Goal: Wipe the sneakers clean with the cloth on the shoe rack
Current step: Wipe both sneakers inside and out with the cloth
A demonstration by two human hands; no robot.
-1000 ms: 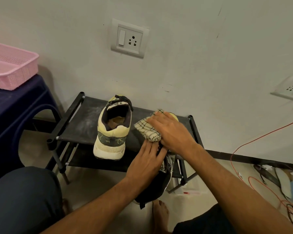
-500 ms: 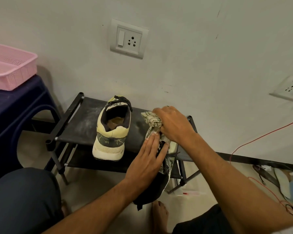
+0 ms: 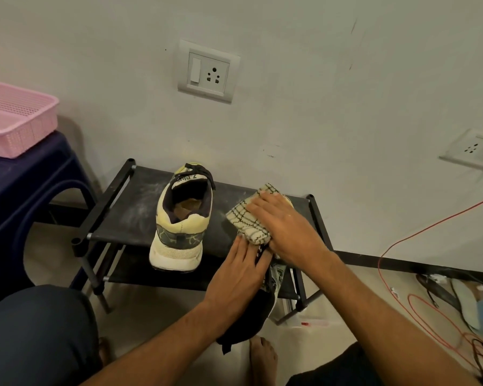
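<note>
Centre right of frame: right hand (image 3: 287, 229), fingers straight and together, presses cloth (image 3: 248, 222) onto sneaker (image 3: 277, 275) at front of rack (image 3: 129, 207). Cloth shows under and left of fingers. Left hand (image 3: 240, 274), fingers straight, touches sneaker below.

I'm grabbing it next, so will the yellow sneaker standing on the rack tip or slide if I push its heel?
The yellow sneaker probably won't tip: it sits flat on a wide, thick sole. It would likely slide, since the shoe rack shelf looks smooth and dusty. Its padded collar holds shape, so it should lift stiffly.
</note>
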